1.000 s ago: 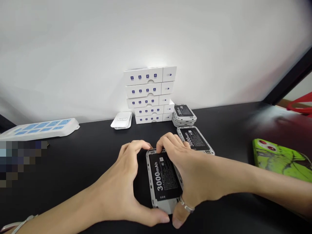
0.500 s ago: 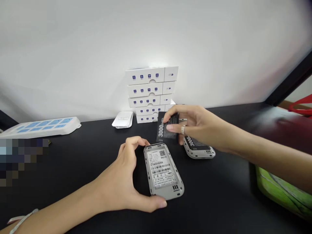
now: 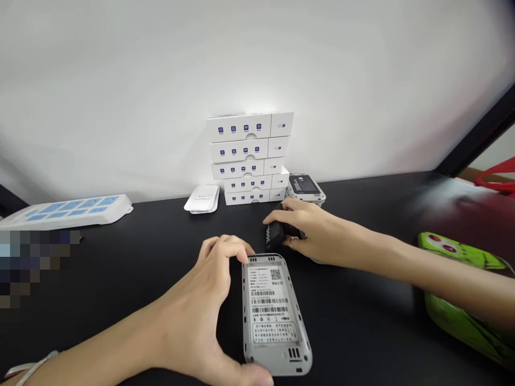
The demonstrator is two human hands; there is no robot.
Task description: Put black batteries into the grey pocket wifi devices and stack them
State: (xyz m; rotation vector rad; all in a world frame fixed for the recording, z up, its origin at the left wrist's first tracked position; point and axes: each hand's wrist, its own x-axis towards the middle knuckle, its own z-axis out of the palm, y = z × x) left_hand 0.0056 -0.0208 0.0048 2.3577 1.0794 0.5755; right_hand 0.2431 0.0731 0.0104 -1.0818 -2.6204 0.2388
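Observation:
My left hand (image 3: 201, 305) grips a grey device (image 3: 276, 316) by its two ends, the thumb at the near end and the fingers at the far end. A label with a QR code and barcodes shows in its bare battery bay. Beyond it, my right hand (image 3: 308, 225) holds a black battery (image 3: 274, 235) marked 3000, tilted over the table. Another device lies mostly hidden beneath my right hand. Behind that hand, a device with a black battery in it (image 3: 306, 185) sits beside the white boxes.
Several white boxes (image 3: 241, 128) stand stacked against the wall. Thin white covers (image 3: 202, 198) lie to their left. A white power strip (image 3: 76, 210) is at the far left, a green object (image 3: 462, 321) at the right.
My right hand has lowered the battery, which now tilts more steeply. My left hand and the grey device have come nearer. The device behind my right hand now shows.

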